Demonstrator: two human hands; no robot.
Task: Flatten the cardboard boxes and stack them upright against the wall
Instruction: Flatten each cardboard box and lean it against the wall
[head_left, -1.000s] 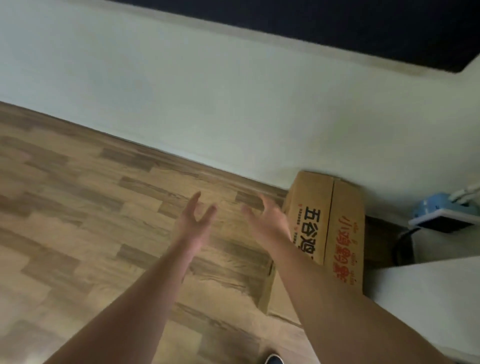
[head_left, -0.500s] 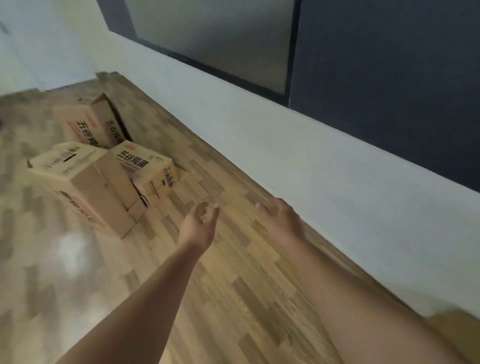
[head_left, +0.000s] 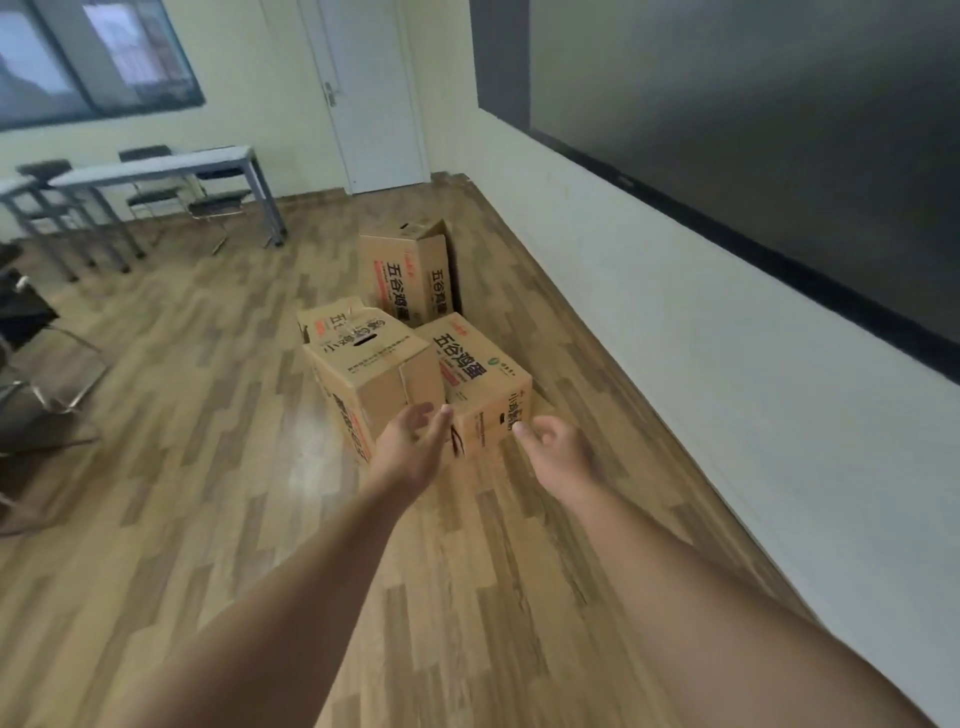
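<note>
Three brown cardboard boxes with printed lettering stand assembled on the wooden floor near the wall (head_left: 675, 322). The nearest right box (head_left: 480, 379) lies low, a left box (head_left: 363, 369) with a handle slot sits beside it, and a taller box (head_left: 408, 270) stands behind them. My left hand (head_left: 413, 449) and my right hand (head_left: 556, 449) are stretched out in front of the two near boxes, fingers apart and holding nothing. The left fingertips overlap the gap between those two boxes in the view; whether they touch is unclear.
A white door (head_left: 374, 93) closes the far corner. Grey tables (head_left: 156, 169) with dark chairs (head_left: 150, 192) line the back left, and more chair frames (head_left: 31, 364) stand at the left edge. A dark panel (head_left: 753, 130) runs along the upper wall on the right.
My view has swung left from a flattened box leaning on the wall to the group of standing boxes, which are now much nearer. Both hands stay outstretched and empty.
</note>
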